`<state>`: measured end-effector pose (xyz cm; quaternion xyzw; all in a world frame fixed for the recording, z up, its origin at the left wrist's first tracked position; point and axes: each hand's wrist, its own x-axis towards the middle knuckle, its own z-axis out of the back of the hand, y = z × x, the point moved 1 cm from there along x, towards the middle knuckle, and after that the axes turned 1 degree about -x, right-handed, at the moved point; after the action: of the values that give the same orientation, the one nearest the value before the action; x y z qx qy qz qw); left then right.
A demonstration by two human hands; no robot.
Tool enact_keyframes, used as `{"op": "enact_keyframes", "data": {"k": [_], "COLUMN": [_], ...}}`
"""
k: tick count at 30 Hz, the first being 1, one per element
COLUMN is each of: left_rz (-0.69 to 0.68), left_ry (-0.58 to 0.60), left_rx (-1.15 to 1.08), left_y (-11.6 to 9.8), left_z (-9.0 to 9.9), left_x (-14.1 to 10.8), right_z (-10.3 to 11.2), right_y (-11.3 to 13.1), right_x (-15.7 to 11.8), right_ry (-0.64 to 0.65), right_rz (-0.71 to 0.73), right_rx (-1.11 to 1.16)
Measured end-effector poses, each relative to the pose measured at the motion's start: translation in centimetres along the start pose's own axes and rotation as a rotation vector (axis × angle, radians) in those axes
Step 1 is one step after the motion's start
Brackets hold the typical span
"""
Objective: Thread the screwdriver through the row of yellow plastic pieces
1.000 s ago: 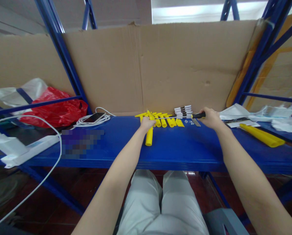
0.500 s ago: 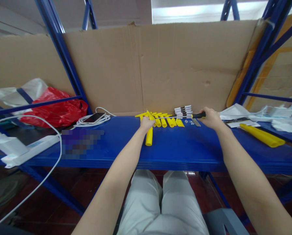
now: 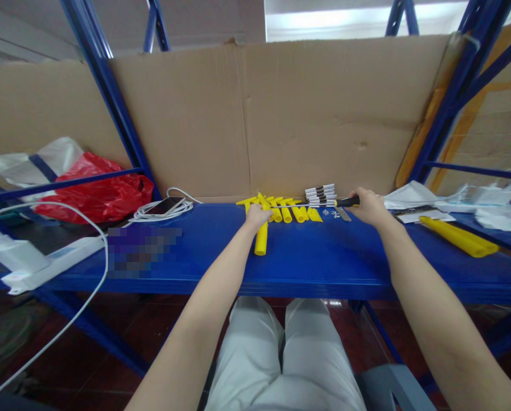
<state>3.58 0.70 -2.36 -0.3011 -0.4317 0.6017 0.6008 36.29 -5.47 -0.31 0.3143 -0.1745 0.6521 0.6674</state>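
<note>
My left hand is closed round a yellow tube-like piece, whose hollow-looking end points towards me. My right hand grips the black handle of a screwdriver. Its long thin shaft reaches left to the yellow piece near my left fingers; the tip's exact contact is too small to make out. Several more yellow pieces lie in a row just right of my left hand. Behind the shaft sits a stack of white pieces with dark bands. Small metal bits and a flat grey strip lie below the shaft.
At the right of the blue table lie larger yellow tubes and white wrapping. To the left are a coiled white cable, a power strip and a red bag. Cardboard stands behind.
</note>
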Motion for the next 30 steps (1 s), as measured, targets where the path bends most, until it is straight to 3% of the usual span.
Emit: {"op": "enact_keyframes", "data": {"k": [11,16,23,30], "left_rz": [0.007,-0.012,0.034,0.038], "left_ry": [0.020,0.153,0.232,0.180], "left_rx": [0.003,-0.192,-0.173,-0.189], "left_y": [-0.5,-1.3,-1.8,-2.0], "left_z": [0.3,-0.1,-0.3,-0.1], "left_x": [-0.4,-1.8,-2.9,-2.8], "right_z": [0.0,0.1,0.3,0.3], "right_y": [0.2,0.2,0.9,0.9], "right_x": [0.0,-0.1,-0.4,-0.4], "right_ry": [-0.030,-0.043,0.024,-0.004], "right_rz": [0.032,0.060,0.113,0.063], "right_rx": [0.013,-0.010,-0.079,-0.120]}}
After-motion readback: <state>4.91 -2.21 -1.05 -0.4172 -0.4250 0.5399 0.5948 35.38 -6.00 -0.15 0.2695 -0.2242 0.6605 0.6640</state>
